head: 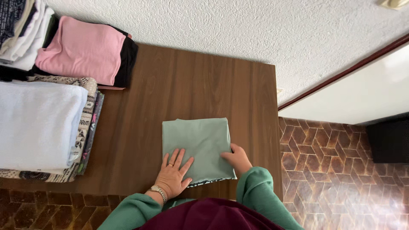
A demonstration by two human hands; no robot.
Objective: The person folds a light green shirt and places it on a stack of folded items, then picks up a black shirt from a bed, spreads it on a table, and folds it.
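- The folded green cloth (197, 147) lies as a neat square on the wooden tabletop (179, 81), close to the near edge and toward the right-hand corner, with a darker patterned hem peeking out along its lower side.
- The left hand (174, 172) lies flat on the cloth's near left corner, fingers spread and palm pressing down; it pinches nothing.
- The right hand (237, 158) holds the cloth's right edge, fingers curled at the fold. Whether they pinch the layers or only push against them, I cannot tell.
- Risk: the cloth sits close to the tabletop's near edge, so a pull toward the body could drag it over and undo the fold.
- Risk: the tabletop looks smooth, so a one-sided push from the right hand could slide or skew the square unless the left palm keeps it pinned.
- Risk: the layers at the near edge are not fully aligned, so lifting by the right edge alone could let the lower layers sag open.
- Along the tabletop's left edge stand stacks of folded laundry: a white towel (38, 125) on top of patterned fabrics (87, 127), and toward the far left corner a pink garment (81, 49) over black ones.
- The table stands against a white textured wall (255, 30); the floor (324, 170) is brown patterned tile, and a dark box-like object (390, 140) sits at the right.
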